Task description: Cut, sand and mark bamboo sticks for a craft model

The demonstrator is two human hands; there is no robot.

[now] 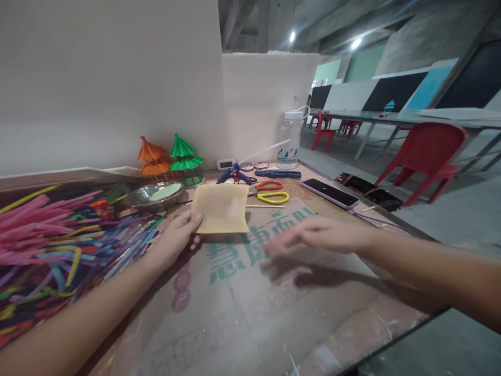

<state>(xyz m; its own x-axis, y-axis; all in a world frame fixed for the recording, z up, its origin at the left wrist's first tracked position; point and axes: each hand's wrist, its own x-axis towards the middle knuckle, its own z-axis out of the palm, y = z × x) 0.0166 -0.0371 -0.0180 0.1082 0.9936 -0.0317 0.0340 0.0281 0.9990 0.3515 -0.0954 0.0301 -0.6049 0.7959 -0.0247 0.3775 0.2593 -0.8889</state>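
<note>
My left hand (185, 230) grips the lower left edge of a square yellowish sheet (220, 209), thumb on top, holding it over the cardboard-covered table (219, 318). To the right, my right hand (301, 237) hovers above the printed green characters, fingers stretched out and blurred, with nothing in it. Just behind the sheet lie scissors (273, 197) with red and yellow handles, a thin wooden stick (266, 206) and a blue glue gun (236, 174).
Colourful strips (43, 245) fill the left side. A metal bowl (156, 195), orange (152, 156) and green (185, 159) model towers, a bottle (290, 140), a blue cutter (277, 174) and a phone (330, 194) stand or lie behind. A red chair (426, 151) is beyond.
</note>
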